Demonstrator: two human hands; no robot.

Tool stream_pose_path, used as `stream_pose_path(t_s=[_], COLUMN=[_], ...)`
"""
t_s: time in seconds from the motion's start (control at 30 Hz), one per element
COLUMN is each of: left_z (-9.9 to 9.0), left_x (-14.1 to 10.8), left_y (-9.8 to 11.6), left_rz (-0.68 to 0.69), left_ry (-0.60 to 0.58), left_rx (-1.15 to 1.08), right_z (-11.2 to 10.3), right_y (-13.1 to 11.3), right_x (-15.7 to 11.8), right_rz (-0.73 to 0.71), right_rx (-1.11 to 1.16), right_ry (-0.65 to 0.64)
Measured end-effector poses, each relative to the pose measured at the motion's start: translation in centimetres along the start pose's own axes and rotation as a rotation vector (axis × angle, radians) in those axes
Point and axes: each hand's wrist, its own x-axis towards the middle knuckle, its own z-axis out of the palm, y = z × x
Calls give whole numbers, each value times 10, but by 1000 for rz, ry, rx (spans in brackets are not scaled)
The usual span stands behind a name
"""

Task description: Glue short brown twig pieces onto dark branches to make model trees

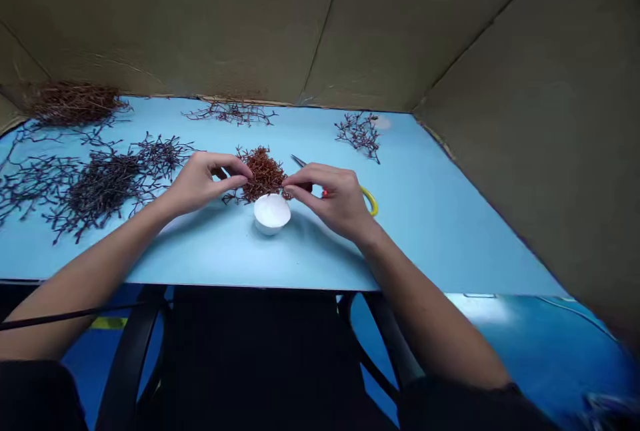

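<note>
Two bare hands are working around a loose reddish-brown twig pile [263, 169], which is lying at twelve o'clock from a small white bowl [272, 214] on the pale blue tabletop [425, 217]. From that bowl, the left hand [203, 181] is hovering at ten o'clock, bringing its thumb and forefinger close together at the pile's left edge. The right hand [340, 201] is reaching in at two o'clock, drawing its thumb and fingertips together by the pile's right edge. I am not able to tell whether either pinch is closing fully or gripping a twig.

A tool is lying partly hidden by the right hand, its pointed metal tip [299, 161] showing at one o'clock and its yellow handle [370, 201] curving out toward three. Dark twigs [107, 184] are sprawling toward nine and ten o'clock, a brown heap [75, 104] is sitting beyond them at ten, a thin cluster [233, 112] is spreading at eleven, and a purplish cluster [360, 134] is resting between one and two.
</note>
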Motion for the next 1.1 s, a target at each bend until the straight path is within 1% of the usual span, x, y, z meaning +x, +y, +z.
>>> stream_pose_path(t_s=[0.07,0.17,0.4,0.6,0.73,0.87,1.0,1.1], left_z=[-1,0,3,2,1,0,2,5], left_x=[0,-1,-2,-2,-3,-2,0,1], left_y=[1,3,4,3,5,6,4,0], left_rz=[-3,-2,-2,1,9,2,-27,-43], left_ry=[-11,-14,7,5,1,-33,-10,-15], left_rx=[-67,-117,-76,-85,-74,-45,9,36], right_z=[-4,-9,-7,-5,-5,-4,0,5], right_y=[0,1,6,8,9,9,9,11], right_x=[0,0,0,1,1,0,0,0], right_rz=[54,116,228,318,328,308,295,296], right_rx=[36,91,236,306,300,260,208,191], right_ry=[58,110,96,124,122,81,84,91])
